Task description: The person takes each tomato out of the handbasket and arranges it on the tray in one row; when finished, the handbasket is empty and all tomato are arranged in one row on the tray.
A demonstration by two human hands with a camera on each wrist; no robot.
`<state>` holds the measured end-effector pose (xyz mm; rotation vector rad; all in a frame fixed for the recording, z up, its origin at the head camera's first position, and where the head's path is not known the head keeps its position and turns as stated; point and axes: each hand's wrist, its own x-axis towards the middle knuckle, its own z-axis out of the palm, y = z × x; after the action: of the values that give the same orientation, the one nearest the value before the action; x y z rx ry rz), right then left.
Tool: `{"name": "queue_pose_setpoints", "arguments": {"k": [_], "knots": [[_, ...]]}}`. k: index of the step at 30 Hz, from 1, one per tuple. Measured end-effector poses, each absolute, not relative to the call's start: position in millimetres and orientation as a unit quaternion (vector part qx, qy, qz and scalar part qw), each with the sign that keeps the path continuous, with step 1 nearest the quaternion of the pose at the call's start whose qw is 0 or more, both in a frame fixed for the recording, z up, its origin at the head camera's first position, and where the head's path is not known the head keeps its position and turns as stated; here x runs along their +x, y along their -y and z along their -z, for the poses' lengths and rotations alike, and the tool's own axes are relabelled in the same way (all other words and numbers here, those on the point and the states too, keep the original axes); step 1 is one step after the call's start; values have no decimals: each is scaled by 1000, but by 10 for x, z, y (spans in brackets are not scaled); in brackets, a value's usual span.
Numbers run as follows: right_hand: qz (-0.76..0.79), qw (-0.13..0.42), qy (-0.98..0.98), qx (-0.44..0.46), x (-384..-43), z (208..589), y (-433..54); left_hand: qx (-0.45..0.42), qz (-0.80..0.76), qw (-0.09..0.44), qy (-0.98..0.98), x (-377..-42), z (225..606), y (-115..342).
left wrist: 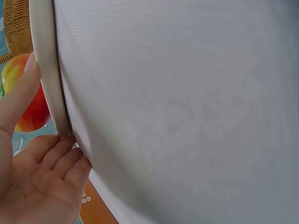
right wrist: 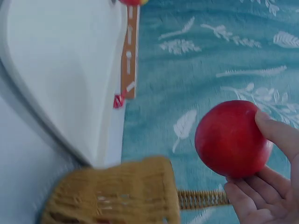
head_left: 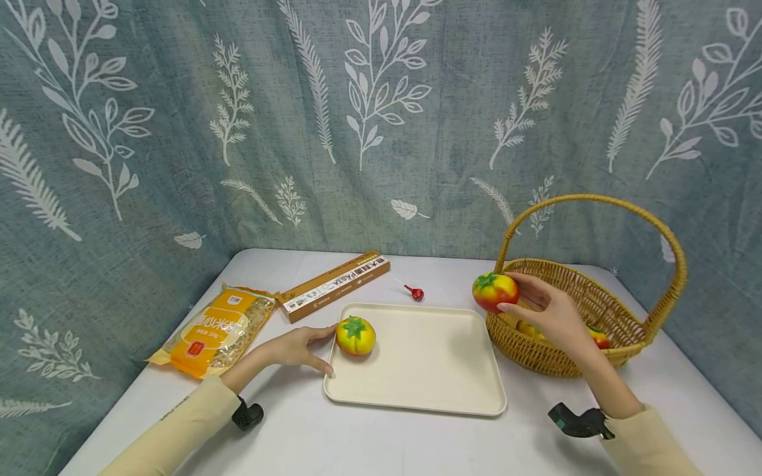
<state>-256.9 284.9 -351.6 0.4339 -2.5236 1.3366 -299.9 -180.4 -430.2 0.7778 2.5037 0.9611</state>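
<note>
My right hand (head_left: 553, 312) grips a red-and-yellow tomato (head_left: 495, 292) with a green leafy top, between thumb and fingers. It is held up over the left rim of the wicker basket (head_left: 536, 354); the right wrist view shows the smooth red underside of the tomato (right wrist: 232, 139). On the left, my left hand (head_left: 300, 347) rests against the left edge of the cream tray (head_left: 423, 363), thumb and fingers spread along the rim (left wrist: 46, 65). Just inside that edge sits a yellow-and-red tomato (head_left: 356, 336), green top up.
Inside the basket, partly hidden by my right arm, lie more red-and-yellow fruits (head_left: 598, 338); a tall handle (head_left: 595, 197) arches over it. Behind the tray are a long pasta box (head_left: 336, 285) and a red lollipop (head_left: 415, 292). A yellow grain bag (head_left: 217, 330) lies left.
</note>
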Motion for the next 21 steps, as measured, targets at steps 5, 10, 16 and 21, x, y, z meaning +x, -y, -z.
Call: {"name": "queue_pose_setpoints", "arguments": {"k": [5, 10, 16, 21], "knots": [[-487, 110, 849, 170, -2550, 3590, -2677, 271, -341, 176, -883, -2999, 4301, 1804], [-504, 107, 835, 192, -2549, 3648, -2536, 270, -343, 176, -882, -2999, 4300, 1802], [-521, 106, 824, 198, -2572, 3703, -2432, 268, -345, 175, -882, -2989, 4287, 1800], [-528, 91, 819, 206, -2591, 3753, -2346, 269, -345, 174, -882, -2983, 4281, 1804]]}}
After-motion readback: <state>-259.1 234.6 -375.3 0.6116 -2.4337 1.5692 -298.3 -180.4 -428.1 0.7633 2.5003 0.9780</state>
